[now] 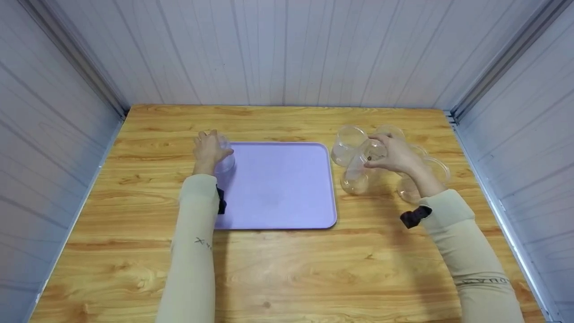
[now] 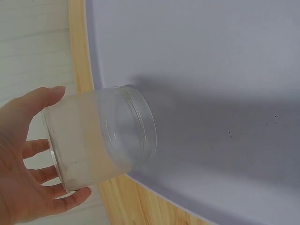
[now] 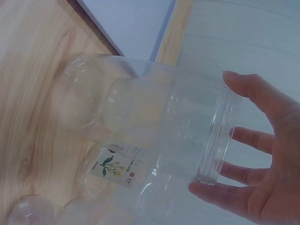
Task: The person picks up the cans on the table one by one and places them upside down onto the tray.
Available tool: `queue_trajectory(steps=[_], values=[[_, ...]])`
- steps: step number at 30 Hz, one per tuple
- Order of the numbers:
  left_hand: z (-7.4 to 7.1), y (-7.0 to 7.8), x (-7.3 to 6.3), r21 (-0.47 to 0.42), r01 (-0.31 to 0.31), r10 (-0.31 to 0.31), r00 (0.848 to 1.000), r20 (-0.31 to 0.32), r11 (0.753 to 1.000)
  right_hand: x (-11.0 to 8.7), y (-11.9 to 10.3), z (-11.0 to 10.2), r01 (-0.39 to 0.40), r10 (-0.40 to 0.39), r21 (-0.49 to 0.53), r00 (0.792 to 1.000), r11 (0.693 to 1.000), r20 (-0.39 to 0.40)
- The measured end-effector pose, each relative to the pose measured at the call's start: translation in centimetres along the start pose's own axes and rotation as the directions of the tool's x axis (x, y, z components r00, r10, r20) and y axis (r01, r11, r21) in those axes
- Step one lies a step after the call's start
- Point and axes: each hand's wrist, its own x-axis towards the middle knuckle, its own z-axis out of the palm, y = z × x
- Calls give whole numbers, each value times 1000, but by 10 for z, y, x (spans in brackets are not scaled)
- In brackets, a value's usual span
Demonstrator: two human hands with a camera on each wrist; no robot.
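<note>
My left hand [image 1: 207, 151] grips a clear plastic jar [image 2: 79, 140] around its flat base end, thumb on one side and fingers on the other. The jar's rim points down at the left part of the lilac tray [image 1: 278, 188]. Over to the right, my right hand [image 1: 397, 154] holds another clear jar [image 3: 187, 136] by its rim, thumb and fingers at opposite sides. That jar's mouth faces up toward the palm. A label with yellow flowers [image 3: 115, 166] shows behind it in the right wrist view.
Several more clear jars stand around the right hand, one jar [image 1: 345, 150] beside the tray's right edge and another jar [image 1: 437, 172] near the forearm. The wooden table [image 1: 287, 273] is enclosed by pale panel walls [image 1: 269, 54] at the back and sides.
</note>
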Motion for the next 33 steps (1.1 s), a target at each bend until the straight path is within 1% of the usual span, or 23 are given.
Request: queue_trajectory(steps=[3, 6, 13, 19, 22, 23, 25, 27, 30, 33], values=[[0, -1, -1, 3, -3, 3, 1000, 1, 1000, -2, -1, -2, -22, 23, 15, 1000, 1000, -7], [-1, 0, -1, 30, -8, 8, 1000, -3, 1000, -4, -3, -4, -35, 35, 30, 999, 999, -19], [-3, 4, -2, 99, -51, 52, 999, -7, 994, -7, -5, -5, -46, 50, 63, 997, 997, -59], [-5, 12, -5, 171, -74, 76, 997, -5, 982, -7, -3, -1, -46, 58, 114, 992, 992, -110], [-7, 19, -8, 190, -93, 99, 995, -23, 977, -6, -3, 2, -25, 48, 148, 987, 989, -157], [-7, 22, -9, 184, -104, 111, 993, -31, 977, -6, -2, 4, -14, 42, 159, 984, 987, -174], [-7, 27, -11, 167, -133, 144, 988, -52, 977, -5, -1, 6, 14, 26, 191, 978, 982, -205], [-7, 32, -13, 159, -168, 183, 980, -80, 973, -5, -1, 8, 40, 11, 215, 973, 976, -232], [-4, 37, -15, 134, -227, 244, 961, -127, 965, -4, -1, 11, 74, -7, 256, 967, 964, -254], [0, 42, -17, 95, -275, 288, 943, -170, 957, -2, -1, 15, 83, -2, 299, 965, 951, -262]])
